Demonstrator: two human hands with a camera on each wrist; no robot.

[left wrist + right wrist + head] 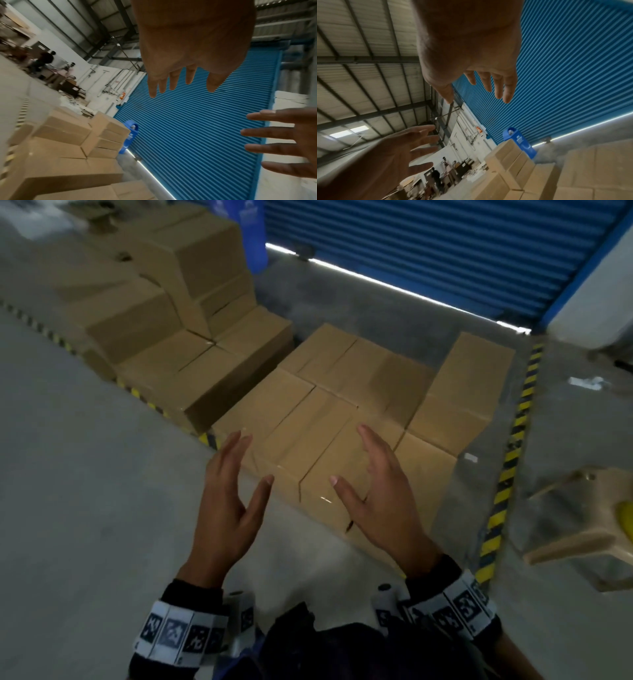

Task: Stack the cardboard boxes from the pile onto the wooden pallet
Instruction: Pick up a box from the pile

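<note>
Plain brown cardboard boxes lie in a flat layer [342,412] right in front of me, with one taller box [469,392] at their right side. What they rest on is hidden. A loose pile of the same boxes [171,313] rises to the left and behind. My left hand [236,484] hovers over the layer's near left corner, fingers spread, holding nothing. My right hand [370,474] hangs above the nearest box, also spread and empty. The palms face each other. The left wrist view shows the left hand [180,81] and the right hand [283,142], both spread against the shutter.
A blue roller shutter [428,251] closes the back, with a blue bin [253,234] beside the pile. Yellow-black floor tape [507,467] runs along the right of the boxes. A pale wooden object [582,529] sits at the far right. People stand far off [42,60].
</note>
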